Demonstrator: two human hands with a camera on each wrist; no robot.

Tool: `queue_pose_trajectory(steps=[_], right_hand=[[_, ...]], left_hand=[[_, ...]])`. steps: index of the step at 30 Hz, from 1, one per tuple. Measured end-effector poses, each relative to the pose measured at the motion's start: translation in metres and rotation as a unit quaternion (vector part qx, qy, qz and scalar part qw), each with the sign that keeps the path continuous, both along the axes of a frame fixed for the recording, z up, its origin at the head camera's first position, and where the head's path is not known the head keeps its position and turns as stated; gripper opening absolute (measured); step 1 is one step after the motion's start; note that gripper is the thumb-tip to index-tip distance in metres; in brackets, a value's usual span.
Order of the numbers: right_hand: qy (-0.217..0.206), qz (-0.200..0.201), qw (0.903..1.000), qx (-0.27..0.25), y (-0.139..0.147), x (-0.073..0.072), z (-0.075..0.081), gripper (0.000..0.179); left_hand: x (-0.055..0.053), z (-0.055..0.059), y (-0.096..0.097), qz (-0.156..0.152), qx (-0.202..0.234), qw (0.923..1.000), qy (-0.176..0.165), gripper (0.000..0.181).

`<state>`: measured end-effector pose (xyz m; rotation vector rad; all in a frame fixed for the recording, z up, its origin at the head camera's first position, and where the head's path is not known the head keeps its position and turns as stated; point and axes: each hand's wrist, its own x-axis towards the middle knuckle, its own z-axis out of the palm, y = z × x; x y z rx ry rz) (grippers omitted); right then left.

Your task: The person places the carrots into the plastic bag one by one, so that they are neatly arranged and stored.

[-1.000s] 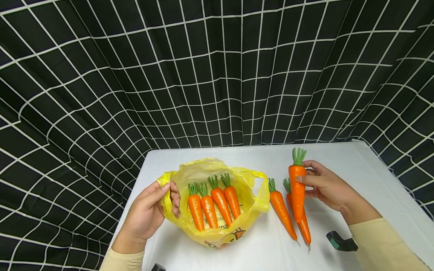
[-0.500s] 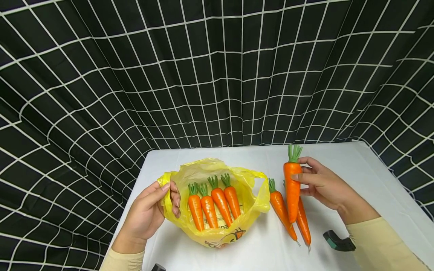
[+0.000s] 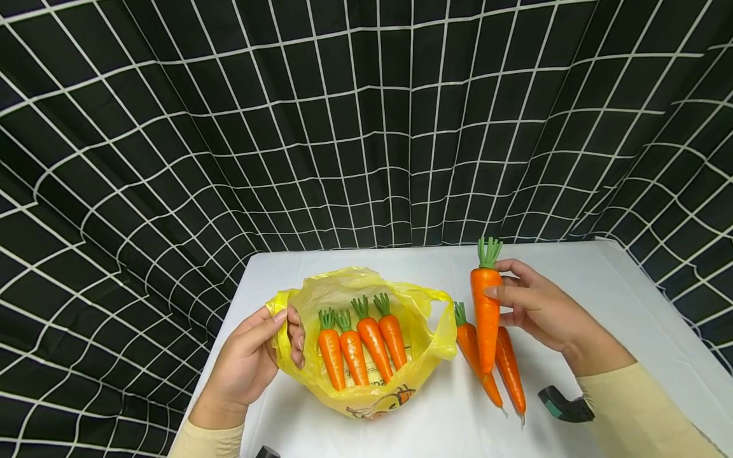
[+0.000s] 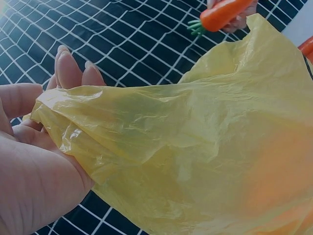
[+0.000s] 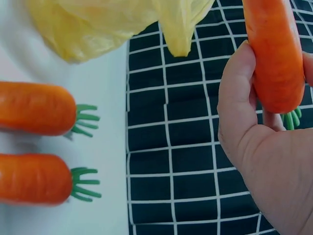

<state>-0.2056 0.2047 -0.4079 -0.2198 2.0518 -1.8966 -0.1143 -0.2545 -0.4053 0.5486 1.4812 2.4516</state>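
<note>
My left hand (image 3: 252,353) pinches the left handle of a thin yellow plastic bag (image 3: 424,375), whose mouth gapes towards me. Inside it several orange carrots (image 3: 375,340) with short green stalks lie side by side. In the left wrist view the bag (image 4: 161,142) stretches away from the thumb and fingers. My right hand (image 3: 541,305) grips another carrot (image 3: 485,312) by its upper body, stalk up and tip down, above the table. Under and behind it lie two carrots (image 3: 511,375), one partly hidden; both show in the right wrist view, the nearer carrot (image 5: 34,178) lowest.
A white-covered table (image 3: 424,432) carries everything. Black curtains (image 3: 366,127) with a white grid rise behind it and along both sides. The bag's right handle (image 3: 443,324) stands up close to the loose carrots. A dark wrist device (image 3: 565,407) juts from the right sleeve.
My right hand has carried its carrot leftwards and slightly up, towards the bag, passing over the loose carrots. The left hand and the bag have stayed in place.
</note>
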Motion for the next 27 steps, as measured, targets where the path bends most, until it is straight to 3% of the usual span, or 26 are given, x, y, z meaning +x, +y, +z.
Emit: queue_pose_trajectory(steps=[18, 27], right_hand=[[-0.003, 0.017, 0.9993, -0.034, -0.032, 0.003, 0.018, 0.04], [-0.021, 0.033, 0.998, -0.05, -0.053, 0.004, 0.018, 0.042]], left_hand=[[-0.001, 0.001, 0.002, 0.002, -0.005, 1.0, -0.001, 0.031], [-0.002, 0.001, 0.002, 0.0, -0.003, 1.0, -0.001, 0.03]])
